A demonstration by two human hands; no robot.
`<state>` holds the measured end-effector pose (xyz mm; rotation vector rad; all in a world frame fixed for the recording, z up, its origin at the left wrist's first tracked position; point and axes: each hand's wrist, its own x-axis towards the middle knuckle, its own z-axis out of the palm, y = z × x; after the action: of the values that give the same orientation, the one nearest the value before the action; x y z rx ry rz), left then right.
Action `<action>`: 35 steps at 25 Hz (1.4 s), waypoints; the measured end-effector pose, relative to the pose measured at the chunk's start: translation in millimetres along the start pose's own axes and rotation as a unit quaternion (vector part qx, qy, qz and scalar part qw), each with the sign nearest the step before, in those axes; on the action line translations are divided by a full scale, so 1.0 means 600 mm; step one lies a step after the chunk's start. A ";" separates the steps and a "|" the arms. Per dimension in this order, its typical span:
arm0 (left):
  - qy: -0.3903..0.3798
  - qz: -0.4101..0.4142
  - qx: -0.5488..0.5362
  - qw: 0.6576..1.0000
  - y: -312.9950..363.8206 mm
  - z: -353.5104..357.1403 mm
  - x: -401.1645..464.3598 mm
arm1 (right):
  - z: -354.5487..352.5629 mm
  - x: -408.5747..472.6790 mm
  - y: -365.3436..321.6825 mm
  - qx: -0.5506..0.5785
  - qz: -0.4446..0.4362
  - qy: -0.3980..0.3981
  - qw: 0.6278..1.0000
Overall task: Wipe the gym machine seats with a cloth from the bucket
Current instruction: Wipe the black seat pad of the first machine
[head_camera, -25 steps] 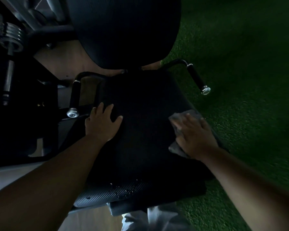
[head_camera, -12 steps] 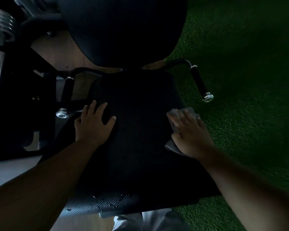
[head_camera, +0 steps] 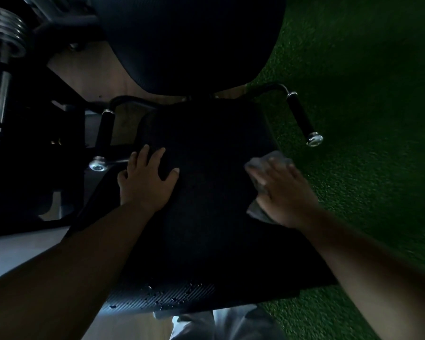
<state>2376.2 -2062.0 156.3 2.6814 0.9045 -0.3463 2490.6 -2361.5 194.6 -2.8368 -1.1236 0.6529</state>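
A black padded gym seat (head_camera: 206, 217) fills the middle of the view, with its dark backrest (head_camera: 189, 40) above it. My left hand (head_camera: 147, 182) rests flat on the seat's left side, fingers spread. A grey cloth (head_camera: 260, 168) lies on the seat's right edge, and my right hand (head_camera: 285, 195) presses on it with fingers laid over it. Part of the cloth shows beyond the fingertips and below the palm. Water drops (head_camera: 167, 298) sit on the seat's ribbed front edge. No bucket is in view.
Two black grip handles with chrome ends flank the seat, one on the left (head_camera: 103, 141) and one on the right (head_camera: 304, 123). Weight plates (head_camera: 8, 38) and dark machine frame stand at the far left. Green turf (head_camera: 366, 119) covers the floor on the right.
My right hand has slid the cloth a little along the seat's right edge, toward the backrest. My left hand has stayed flat on the seat's left side.
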 end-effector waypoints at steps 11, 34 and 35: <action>-0.026 -0.002 -0.010 1.000 -0.007 -0.004 0.005 | 0.019 0.007 -0.035 0.027 -0.071 -0.004 0.997; 0.002 0.007 0.034 0.999 0.047 0.019 0.136 | 0.005 0.236 -0.028 0.028 -0.078 -0.015 0.996; 0.000 0.005 0.034 0.999 0.048 0.018 0.137 | 0.009 0.205 -0.013 0.026 -0.127 -0.016 0.991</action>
<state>2456.3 -2042.4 126.2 2.7470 0.8950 -0.3832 2563.6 -2275.5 145.1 -2.5862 -1.4186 0.6981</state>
